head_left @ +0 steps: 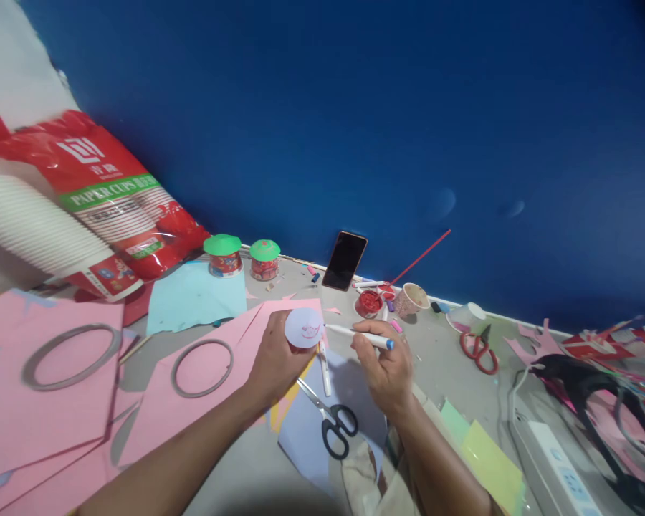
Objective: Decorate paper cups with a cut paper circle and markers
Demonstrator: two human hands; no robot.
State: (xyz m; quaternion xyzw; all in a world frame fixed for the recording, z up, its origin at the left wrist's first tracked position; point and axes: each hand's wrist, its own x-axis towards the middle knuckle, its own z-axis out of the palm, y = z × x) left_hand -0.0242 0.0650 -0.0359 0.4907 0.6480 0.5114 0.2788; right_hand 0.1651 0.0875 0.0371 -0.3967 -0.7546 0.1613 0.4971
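Observation:
My left hand (271,358) is closed around a small piece topped by a round pale lilac paper disc (302,326). Pink-red marks are drawn on the disc, and a bit of red shows beneath it; my fingers hide most of the lower part. Between the fingers of my right hand (384,365) is a white marker (362,335) with a blue end, its tip at the disc's right edge. Below my hands, black-handled scissors (330,419) lie on lilac paper (301,437). Another white marker (324,369) rests just above them.
Pink sheets (161,430) with grey rings cover the left. Two green-topped cups (264,259), a phone (345,259) and a red-filled cup (368,304) stand along the blue wall. Red-handled scissors (479,351) and a power strip (556,466) lie right; paper cups (43,229) lie left.

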